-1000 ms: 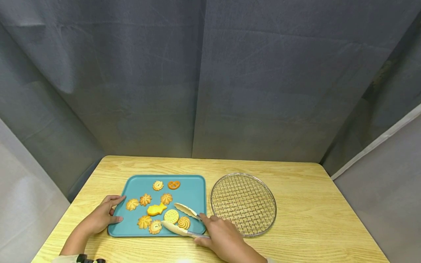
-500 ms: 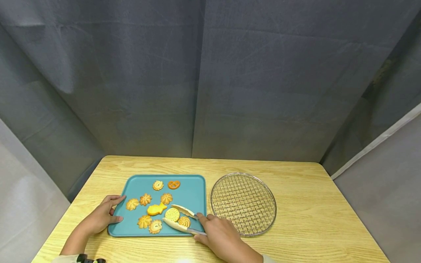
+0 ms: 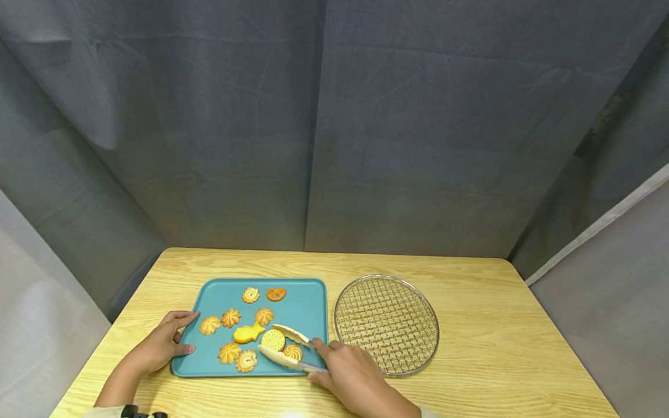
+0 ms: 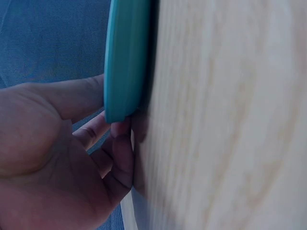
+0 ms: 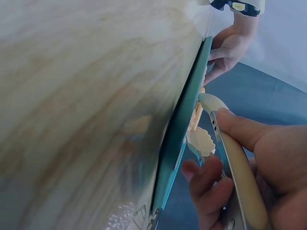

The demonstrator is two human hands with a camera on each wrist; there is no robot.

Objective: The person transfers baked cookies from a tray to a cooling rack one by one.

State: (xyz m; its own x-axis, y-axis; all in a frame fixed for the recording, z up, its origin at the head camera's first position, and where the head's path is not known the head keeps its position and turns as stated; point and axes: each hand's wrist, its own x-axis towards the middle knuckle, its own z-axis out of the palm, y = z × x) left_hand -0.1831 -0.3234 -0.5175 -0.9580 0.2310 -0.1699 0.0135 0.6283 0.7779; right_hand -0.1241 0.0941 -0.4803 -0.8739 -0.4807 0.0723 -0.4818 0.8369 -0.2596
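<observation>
Left hand: bare; thumb and fingers closed on the near-side edge of a tray, thumb on the rim, lower fingers curled at the edge beside the worktop.

Right hand: bare; clamped round the handles of tongs. Tong tips cream, apart, reaching leftward from the hand, one to each side of a round dotted biscuit; whether touching it, cannot tell.

Tray: one, teal, rectangular, rounded corners; flat on the worktop, between the two hands.

Swirl biscuit: on the tray, between the tong arms, closer to the right hand than the dotted one; partly covered by the lower arm.

Fish-shaped biscuit: yellow; just left of the tong tips, farther from the right hand.

Flower-shaped biscuits: four; nearest to the left hand, a pale golden one.

Scalloped pale biscuits: two; one just left of the lower tong tip, one ahead of both hands, toward the far rim.

Pretzel: brown; right of the latter, ahead of the tong tips.

Wire rack: round, metal mesh; ahead and to the right of the right hand, just beside the tray.
</observation>
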